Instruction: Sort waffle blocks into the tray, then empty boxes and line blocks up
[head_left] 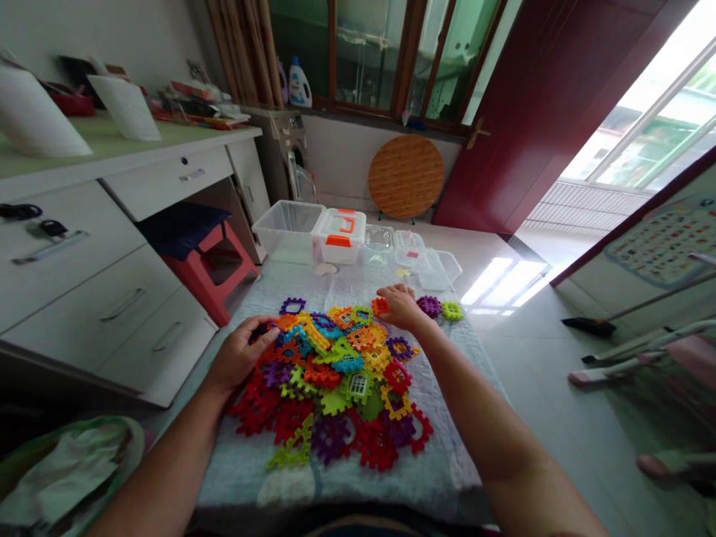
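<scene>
A heap of colourful plastic interlocking building pieces [330,380] with toothed edges covers the middle of the cloth-topped table [291,485]. At the heap's left side is my left hand [240,354], its fingers curled and thumb bent around a dark purple piece [272,327] that is partly hidden. My right hand [400,306] reaches past the heap's far right, fingertips closed on an orange piece [380,306]. Just right of that hand lie a purple piece [429,306] and a lime green piece [452,311]. A purple frame-shaped piece [292,306] rests at the far left of the heap.
Along the table's far edge stand a large clear bin [288,227], a lidded box with orange latches [342,237] and smaller clear containers [409,248]. A red stool [215,268] and white drawers [128,298] are on the left. A basket [126,440] sits at lower left.
</scene>
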